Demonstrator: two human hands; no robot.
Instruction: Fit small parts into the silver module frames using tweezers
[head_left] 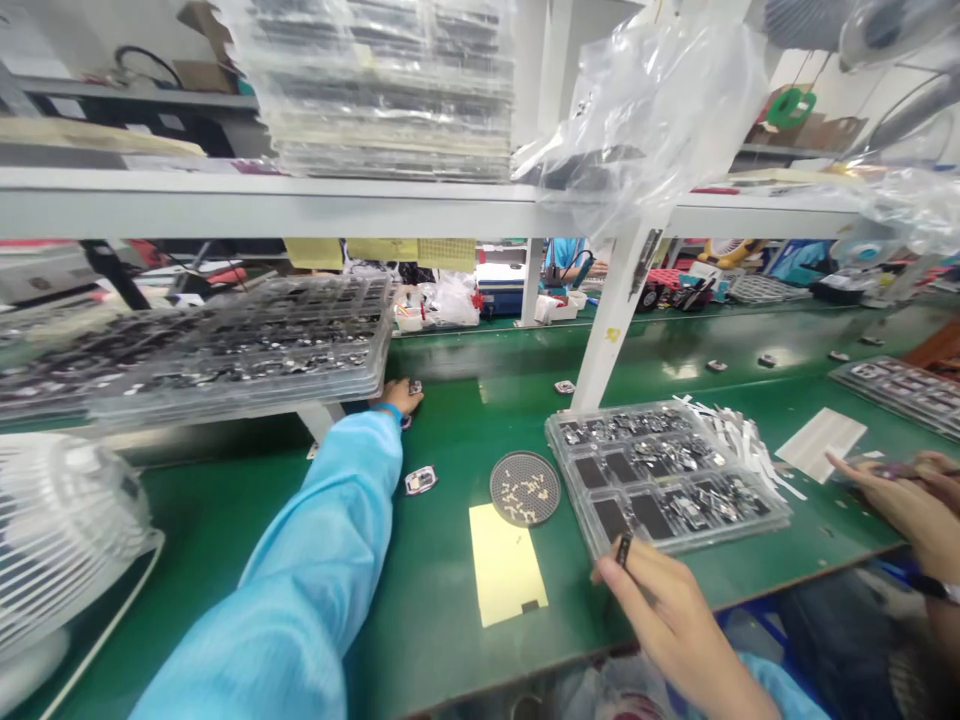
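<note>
My left hand (403, 397), in a light blue sleeve, reaches far across the green belt (450, 420) and rests on a small part (415, 386) beside a raised stack of clear trays (225, 350); its fingers are mostly hidden. My right hand (660, 590) hovers near the table's front edge, pinching a small dark strip (623, 549) upright between thumb and fingers. Just beyond it lies a clear compartment tray (664, 480) of small metal parts. A round black mesh dish (525, 488) and a yellow sheet (506, 565) lie to its left.
Another person's hands (900, 495) work at the right edge, holding something. A small component (420, 481) lies on the belt, with others further back. White strips (739, 435), a white card (821, 443) and another tray (900, 390) lie right. A white fan (60, 540) stands at left.
</note>
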